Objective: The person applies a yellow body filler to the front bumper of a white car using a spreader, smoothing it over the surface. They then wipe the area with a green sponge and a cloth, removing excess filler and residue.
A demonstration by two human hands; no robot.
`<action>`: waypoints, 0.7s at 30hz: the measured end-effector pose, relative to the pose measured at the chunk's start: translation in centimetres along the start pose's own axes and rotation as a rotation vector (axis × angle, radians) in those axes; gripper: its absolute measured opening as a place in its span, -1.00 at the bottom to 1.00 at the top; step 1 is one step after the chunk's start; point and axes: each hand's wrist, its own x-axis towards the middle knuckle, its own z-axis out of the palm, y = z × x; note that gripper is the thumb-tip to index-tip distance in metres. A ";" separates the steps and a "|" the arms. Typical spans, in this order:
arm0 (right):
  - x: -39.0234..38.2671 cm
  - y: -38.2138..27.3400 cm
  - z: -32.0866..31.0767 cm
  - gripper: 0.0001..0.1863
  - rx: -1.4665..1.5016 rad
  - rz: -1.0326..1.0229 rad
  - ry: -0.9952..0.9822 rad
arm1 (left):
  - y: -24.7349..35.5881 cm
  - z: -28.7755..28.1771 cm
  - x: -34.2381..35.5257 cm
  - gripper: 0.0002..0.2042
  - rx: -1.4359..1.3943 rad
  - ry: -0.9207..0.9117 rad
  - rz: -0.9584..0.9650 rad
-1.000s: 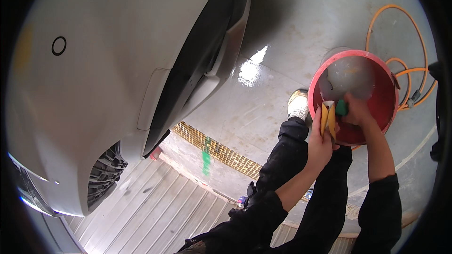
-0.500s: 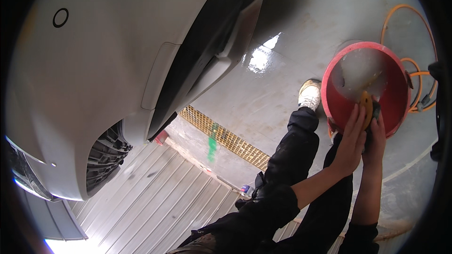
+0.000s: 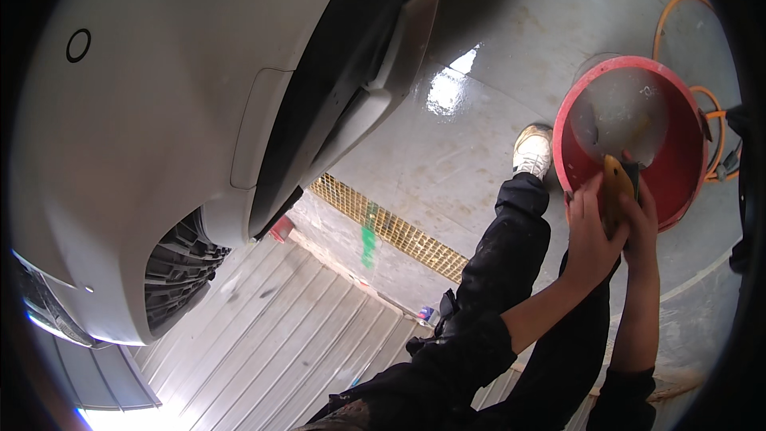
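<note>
Over the near side of a red bucket point(image 3: 564, 132), my two hands come together around a yellow oblong sanding block point(image 3: 617, 185), held upright with a small dark hole near its top. My left hand point(image 3: 593, 243) grips it from the left, fingers along its lower left side. My right hand point(image 3: 641, 227) is closed around its right side, together with a dark green piece, perhaps sandpaper point(image 3: 633, 174). The lower part of the block is hidden by my fingers. Cloudy water point(image 3: 618, 104) with some bubbles lies in the bucket.
A white car body point(image 3: 183, 112) fills the left, with a black grille and bumper edge. An orange hose point(image 3: 661, 28) coils beyond the bucket. My white shoe point(image 3: 533, 150) stands beside it. A yellow floor grating point(image 3: 391, 227) crosses the wet grey floor point(image 3: 479, 144).
The yellow block has tilted and sits lower between my hands. My left fingers have slid down its left side. The view has shifted a little, with the bucket now slightly farther right.
</note>
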 end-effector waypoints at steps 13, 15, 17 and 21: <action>16.8 7.3 -7.3 -0.31 -1.345 -0.035 0.417 | 6.2 -24.0 -5.7 -0.11 0.672 -0.089 0.275; 14.4 5.4 -5.6 -0.35 -1.199 -0.246 0.525 | 10.5 -29.3 -8.5 -0.14 0.758 -0.110 0.317; 10.3 3.1 -0.5 -0.39 -1.014 -0.633 0.784 | 15.5 -34.4 -11.2 -0.17 0.952 -0.102 0.371; 1.7 -4.2 20.5 -0.36 -0.089 -0.629 0.465 | 26.1 -43.7 -15.9 -0.39 1.205 0.153 0.715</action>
